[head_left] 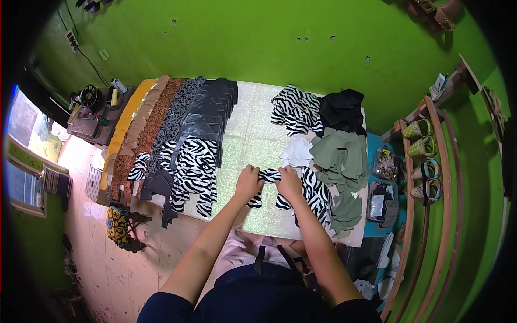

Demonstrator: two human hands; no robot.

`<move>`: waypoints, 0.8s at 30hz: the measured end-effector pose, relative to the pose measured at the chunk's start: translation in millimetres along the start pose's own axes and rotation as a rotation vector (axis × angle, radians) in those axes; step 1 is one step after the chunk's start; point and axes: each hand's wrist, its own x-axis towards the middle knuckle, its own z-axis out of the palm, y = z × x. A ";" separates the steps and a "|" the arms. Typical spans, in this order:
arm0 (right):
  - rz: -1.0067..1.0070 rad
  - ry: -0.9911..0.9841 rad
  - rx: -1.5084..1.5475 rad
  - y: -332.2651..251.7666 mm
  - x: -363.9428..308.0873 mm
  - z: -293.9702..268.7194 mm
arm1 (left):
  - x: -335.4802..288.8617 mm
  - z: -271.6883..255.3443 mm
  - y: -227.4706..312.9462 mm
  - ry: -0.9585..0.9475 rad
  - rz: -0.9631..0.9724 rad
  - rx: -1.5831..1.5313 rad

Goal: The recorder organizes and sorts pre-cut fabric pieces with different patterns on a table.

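Note:
Between my two hands stretches a black-and-white zebra-print cut piece (269,175), curved, with ends hanging below my fingers. My left hand (248,182) is closed on its left side, and my right hand (288,183) grips its right side. Just right of my right hand lies a pile of zebra-print pieces (316,196). Beyond it sit white pieces (296,151) and a heap of olive green pieces (336,156). To the left, another zebra-print stack (197,161) rests over dark grey pieces (212,107). The pale glittery table covering (245,124) shows between the piles.
Rows of yellow (128,107) and leopard-print pieces (156,110) line the table's left. Black pieces (343,110) lie at the far right. A wooden rack (425,215) holding sandals (423,146) stands to the right. A sewing machine (89,99) and a patterned stool (119,226) are leftward.

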 end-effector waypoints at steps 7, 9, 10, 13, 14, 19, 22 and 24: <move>-0.021 -0.063 0.001 3.0 9.5 2.0 | 2.6 -4.5 1.9 -0.044 0.049 0.211; -0.038 -0.073 -0.008 2.0 10.1 -0.8 | 4.0 -6.7 -0.3 -0.052 0.051 0.205; -0.051 -0.081 -0.018 3.6 9.6 -0.8 | 4.5 -7.8 0.4 -0.061 0.057 0.197; -0.112 -0.062 0.005 6.2 6.2 0.7 | 4.2 -9.5 3.1 -0.046 0.077 0.151; -0.112 -0.062 0.005 6.5 4.5 1.2 | 3.0 -8.5 2.9 -0.047 0.077 0.151; -0.236 0.058 0.105 7.0 -1.1 0.0 | -4.1 -1.2 3.2 0.022 0.159 -0.049; -0.265 0.047 0.036 9.1 -2.1 -4.1 | -7.7 -1.5 6.5 0.048 0.178 -0.134; -0.297 0.079 0.030 10.0 -2.4 -6.6 | -8.0 -5.4 8.0 -0.008 0.144 -0.187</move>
